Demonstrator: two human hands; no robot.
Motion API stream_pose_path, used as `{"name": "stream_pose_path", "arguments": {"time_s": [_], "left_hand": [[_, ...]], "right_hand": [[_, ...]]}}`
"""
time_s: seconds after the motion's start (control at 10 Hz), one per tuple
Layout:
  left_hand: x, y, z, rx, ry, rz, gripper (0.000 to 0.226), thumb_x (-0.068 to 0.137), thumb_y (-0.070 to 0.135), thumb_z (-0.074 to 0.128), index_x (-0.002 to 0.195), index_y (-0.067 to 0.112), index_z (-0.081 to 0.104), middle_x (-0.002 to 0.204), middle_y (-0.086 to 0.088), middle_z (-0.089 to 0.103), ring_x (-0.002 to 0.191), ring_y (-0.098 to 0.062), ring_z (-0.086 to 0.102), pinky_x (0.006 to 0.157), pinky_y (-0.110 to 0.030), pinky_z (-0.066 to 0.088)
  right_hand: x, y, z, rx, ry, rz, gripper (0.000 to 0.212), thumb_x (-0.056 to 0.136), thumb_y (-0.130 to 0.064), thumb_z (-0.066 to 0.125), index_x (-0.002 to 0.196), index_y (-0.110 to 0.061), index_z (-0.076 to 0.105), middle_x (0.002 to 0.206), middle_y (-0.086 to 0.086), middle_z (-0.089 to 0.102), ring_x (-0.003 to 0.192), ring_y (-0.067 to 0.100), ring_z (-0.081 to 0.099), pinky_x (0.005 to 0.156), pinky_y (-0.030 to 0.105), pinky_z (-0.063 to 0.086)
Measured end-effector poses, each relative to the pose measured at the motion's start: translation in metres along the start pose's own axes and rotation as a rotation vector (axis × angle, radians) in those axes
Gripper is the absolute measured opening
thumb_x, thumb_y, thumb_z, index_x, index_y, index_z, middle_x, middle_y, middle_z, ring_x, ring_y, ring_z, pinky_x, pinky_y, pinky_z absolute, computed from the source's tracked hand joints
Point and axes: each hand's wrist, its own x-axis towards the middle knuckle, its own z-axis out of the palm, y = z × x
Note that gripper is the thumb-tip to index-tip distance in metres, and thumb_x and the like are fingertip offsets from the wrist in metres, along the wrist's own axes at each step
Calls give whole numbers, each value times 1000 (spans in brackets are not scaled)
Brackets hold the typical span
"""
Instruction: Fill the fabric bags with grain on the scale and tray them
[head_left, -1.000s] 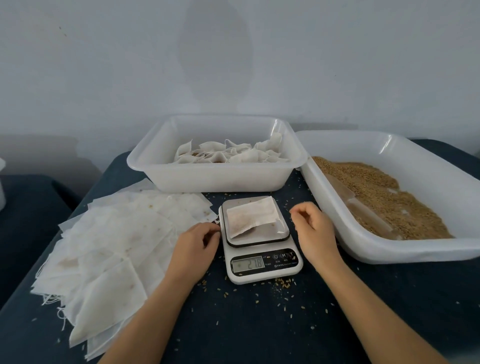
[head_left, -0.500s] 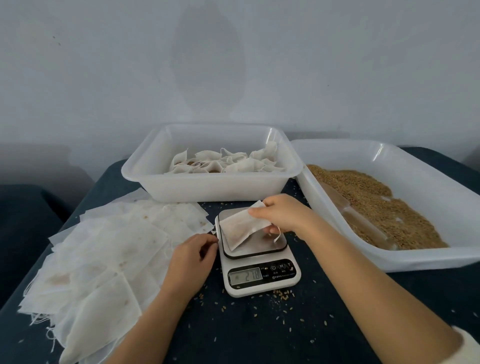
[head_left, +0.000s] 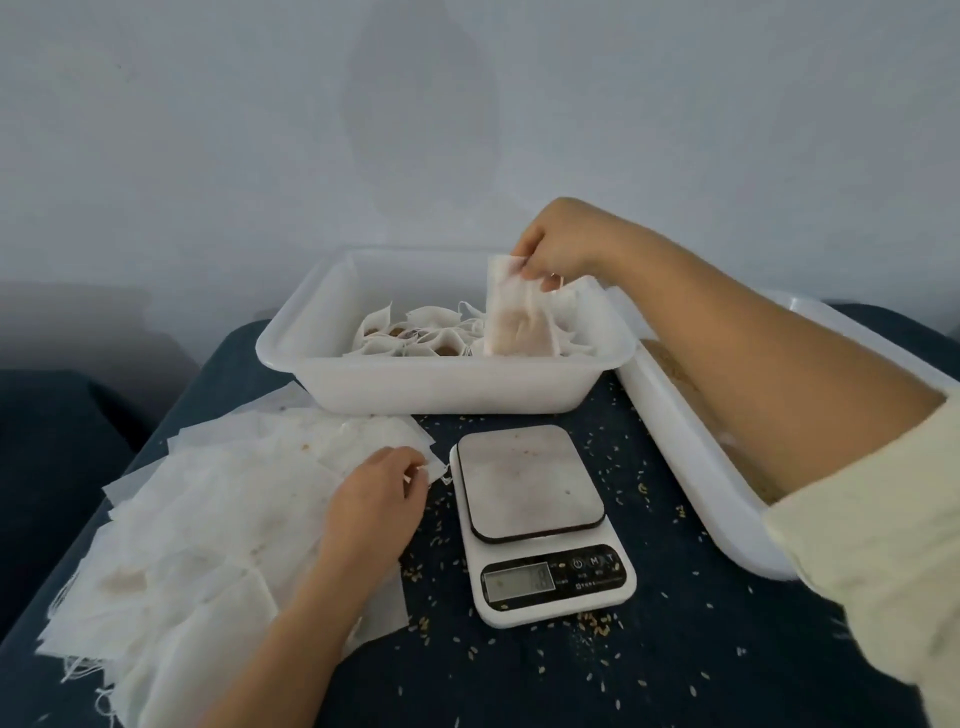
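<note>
Grain could be spilled if the filled bag (head_left: 519, 322), being pinched at its top by the right hand (head_left: 558, 244) over the white tray (head_left: 441, 387), is released tilted. Empty bags (head_left: 208, 509) are being pinched by the left hand (head_left: 371, 506); the scale (head_left: 540, 514) is being left bare, nothing obstructing.

A dark blue table (head_left: 675, 670) carries a white tray (head_left: 441, 384) of filled bags at the back; a grain tray (head_left: 691, 457) on the right; a scale (head_left: 540, 519) in the middle; empty bags (head_left: 208, 514) spread left; loose grains (head_left: 597, 631) scattered about.
</note>
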Motion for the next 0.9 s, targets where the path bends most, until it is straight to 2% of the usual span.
{"name": "stream_pose_path", "arguments": {"time_s": [0.1,0.2,0.3,0.4,0.5,0.6,0.7,0.8,0.9], "left_hand": [[2,-2,2,4,-7,-16,20,94,31,47,107,26,61,102,11,60,85,-6,52,73,-21,43],[-1,-4,5,34,17,20,22,94,33,47,110,29,61,103,14,61,86,-2,49,72,-17,41],[-3,-5,7,40,24,37,21,94,33,48,109,30,62,100,18,60,82,2,43,67,-12,32],[2,-3,7,24,35,43,14,88,28,59,98,26,68,90,16,63,78,-2,50,66,-15,38],[3,-2,9,33,50,72,15,66,15,81,76,22,71,70,12,64,62,-10,58,51,-23,45],[4,-2,9,40,59,91,18,64,15,82,73,23,69,67,13,62,59,-9,58,49,-22,45],[5,-4,12,85,66,37,8,86,29,60,90,28,67,83,15,62,76,-5,54,62,-18,40],[2,-2,12,79,75,43,11,88,28,56,90,25,67,83,12,61,76,-10,53,62,-22,40],[3,-2,13,76,67,27,15,91,30,51,95,26,65,89,12,61,82,-11,53,67,-24,42]], "right_hand": [[38,8,-5,155,55,36,21,89,5,56,102,-7,67,88,5,62,65,14,61,60,17,54],[80,18,0,120,139,47,24,88,4,56,109,0,68,100,13,69,84,21,66,81,29,54],[116,29,16,-69,198,17,29,89,0,53,113,-5,69,120,11,66,112,26,61,93,28,48],[143,43,42,-186,242,-16,32,93,-1,48,118,-5,68,128,12,62,120,28,55,100,29,41],[153,59,72,-223,183,-2,35,90,4,46,119,0,65,126,17,62,118,30,56,97,32,44],[151,66,95,-302,48,23,24,87,7,45,91,1,69,90,17,62,87,27,58,68,27,46],[145,69,98,-333,-8,40,22,87,5,43,81,-4,63,81,13,54,77,22,50,66,24,37],[137,72,86,-346,-24,38,22,89,0,49,100,5,67,102,18,66,98,27,61,86,29,49],[129,60,69,-371,-1,46,30,93,-6,47,116,2,66,123,17,63,116,31,57,99,38,44]]}}
